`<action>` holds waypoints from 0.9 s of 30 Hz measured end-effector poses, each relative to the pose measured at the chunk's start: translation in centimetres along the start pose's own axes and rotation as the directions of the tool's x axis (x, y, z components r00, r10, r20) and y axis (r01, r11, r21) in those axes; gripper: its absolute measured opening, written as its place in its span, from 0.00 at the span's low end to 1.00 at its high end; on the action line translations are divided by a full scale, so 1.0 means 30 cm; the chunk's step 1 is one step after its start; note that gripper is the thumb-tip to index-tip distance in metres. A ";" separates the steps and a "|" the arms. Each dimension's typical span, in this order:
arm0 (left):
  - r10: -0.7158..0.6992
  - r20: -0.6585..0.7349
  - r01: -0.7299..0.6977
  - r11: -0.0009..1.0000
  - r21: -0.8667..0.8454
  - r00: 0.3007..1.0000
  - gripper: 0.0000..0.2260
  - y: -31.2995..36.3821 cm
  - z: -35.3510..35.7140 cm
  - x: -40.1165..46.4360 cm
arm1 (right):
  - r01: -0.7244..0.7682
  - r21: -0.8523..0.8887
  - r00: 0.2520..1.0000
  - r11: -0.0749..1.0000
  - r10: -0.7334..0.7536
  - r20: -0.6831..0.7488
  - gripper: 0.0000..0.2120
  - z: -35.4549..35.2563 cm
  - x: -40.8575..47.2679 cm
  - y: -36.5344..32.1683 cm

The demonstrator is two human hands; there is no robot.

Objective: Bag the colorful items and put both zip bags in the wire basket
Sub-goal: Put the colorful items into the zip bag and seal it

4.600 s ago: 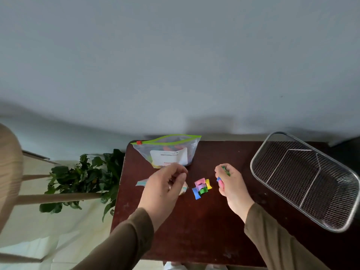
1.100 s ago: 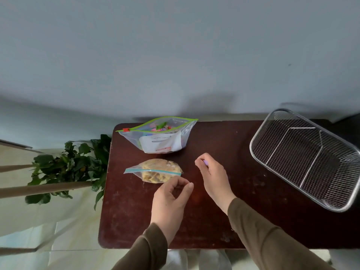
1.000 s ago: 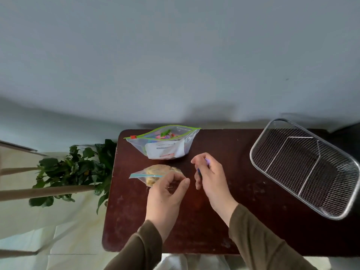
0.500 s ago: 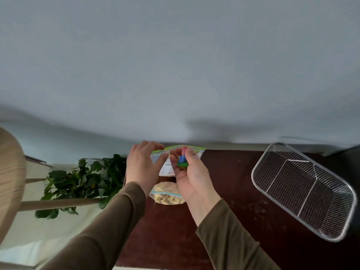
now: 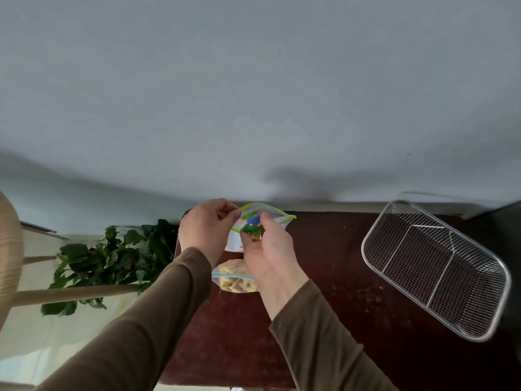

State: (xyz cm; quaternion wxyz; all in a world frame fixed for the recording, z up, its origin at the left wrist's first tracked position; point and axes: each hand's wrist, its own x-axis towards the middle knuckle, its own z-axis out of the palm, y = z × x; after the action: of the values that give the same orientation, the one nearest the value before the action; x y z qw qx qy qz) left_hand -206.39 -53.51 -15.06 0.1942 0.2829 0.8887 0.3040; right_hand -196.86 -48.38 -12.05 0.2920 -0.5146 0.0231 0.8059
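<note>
A clear zip bag with a green rim [image 5: 277, 215] stands open at the table's far edge. My left hand [image 5: 204, 231] pinches the near side of its rim and holds the mouth apart. Over that mouth, my right hand [image 5: 269, 253] is closed on a small bunch of colorful items [image 5: 251, 226], blue, green and yellow. Just in front lies a second zip bag with tan contents and a blue strip [image 5: 234, 277], partly hidden by my right hand. The wire basket [image 5: 434, 268] sits on the right with nothing in it.
The dark brown table [image 5: 332, 292] stands against a pale wall. A leafy green plant [image 5: 112, 256] sits beyond the table's left edge, beside a light wooden chair [image 5: 11, 258].
Both hands moved from the middle of the table to the far green-rimmed bag. My left hand took the rim; my right hand carried the colorful items to the bag's mouth.
</note>
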 end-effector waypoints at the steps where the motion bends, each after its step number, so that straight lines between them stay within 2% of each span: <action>1: -0.004 0.001 0.004 1.000 -0.015 1.000 0.06 0.000 0.000 -0.005 | -0.007 -0.003 1.000 1.000 0.007 -0.008 0.16 0.003 0.001 0.000; 10: -0.032 0.006 0.033 0.992 -0.121 0.999 0.05 -0.026 -0.011 -0.007 | -0.022 -0.001 0.998 1.000 0.022 0.050 0.26 0.019 -0.021 -0.013; 14: -0.010 0.021 0.014 0.986 -0.166 1.000 0.04 -0.044 -0.020 -0.002 | 0.003 -0.015 0.997 1.000 -0.001 0.082 0.25 0.022 -0.031 -0.012; 16: 0.007 0.037 0.001 0.979 -0.205 0.999 0.03 -0.059 -0.035 -0.006 | 0.068 -0.096 0.992 0.993 -0.058 0.110 0.20 0.011 -0.040 0.000; 18: 0.013 0.031 -0.005 0.967 -0.257 0.999 0.04 -0.083 -0.065 -0.021 | 0.224 -0.322 0.969 0.920 -0.174 0.177 0.16 -0.009 -0.052 0.022; 19: 0.013 0.026 -0.005 0.959 -0.283 1.000 0.05 -0.101 -0.085 -0.030 | 0.345 -0.479 0.936 0.807 -0.254 0.245 0.15 -0.020 -0.055 0.031; 20: 0.016 0.026 -0.008 0.956 -0.294 1.000 0.07 -0.124 -0.102 -0.040 | 0.485 -0.614 0.874 0.622 -0.335 0.352 0.13 -0.033 -0.051 0.036; 21: 0.024 0.029 -0.014 0.958 -0.287 0.999 0.08 -0.149 -0.118 -0.050 | 0.624 -0.681 0.778 0.383 -0.387 0.495 0.13 -0.044 -0.040 0.040; 22: 0.034 0.032 -0.024 0.965 -0.262 0.999 0.09 -0.174 -0.133 -0.058 | 0.724 -0.678 0.666 0.129 -0.388 0.637 0.12 -0.050 -0.022 0.044; 23: 0.041 0.034 -0.032 0.973 -0.230 0.999 0.10 -0.197 -0.139 -0.063 | 0.766 -0.634 0.568 -0.106 -0.350 0.744 0.12 -0.054 0.000 0.046; 24: 0.045 0.034 -0.037 0.979 -0.200 0.998 0.11 -0.215 -0.141 -0.065 | 0.765 -0.572 0.494 -0.295 -0.300 0.816 0.12 -0.053 0.022 0.046; 25: 0.041 0.032 -0.035 0.984 -0.176 0.999 0.11 -0.226 -0.142 -0.065 | 0.739 -0.513 0.445 -0.436 -0.255 0.858 0.11 -0.049 0.046 0.050; 27: 0.036 0.015 -0.033 0.987 -0.155 0.999 0.10 -0.230 -0.137 -0.061 | 0.669 -0.432 0.394 -0.605 -0.204 0.896 0.11 -0.038 0.083 0.060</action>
State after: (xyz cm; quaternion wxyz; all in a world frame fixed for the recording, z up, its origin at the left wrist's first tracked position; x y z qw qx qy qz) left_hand -209.78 -60.94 -16.18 0.2181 0.2851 0.8556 0.3729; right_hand -197.58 -49.15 -15.15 0.1761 -0.3077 -0.8922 0.2798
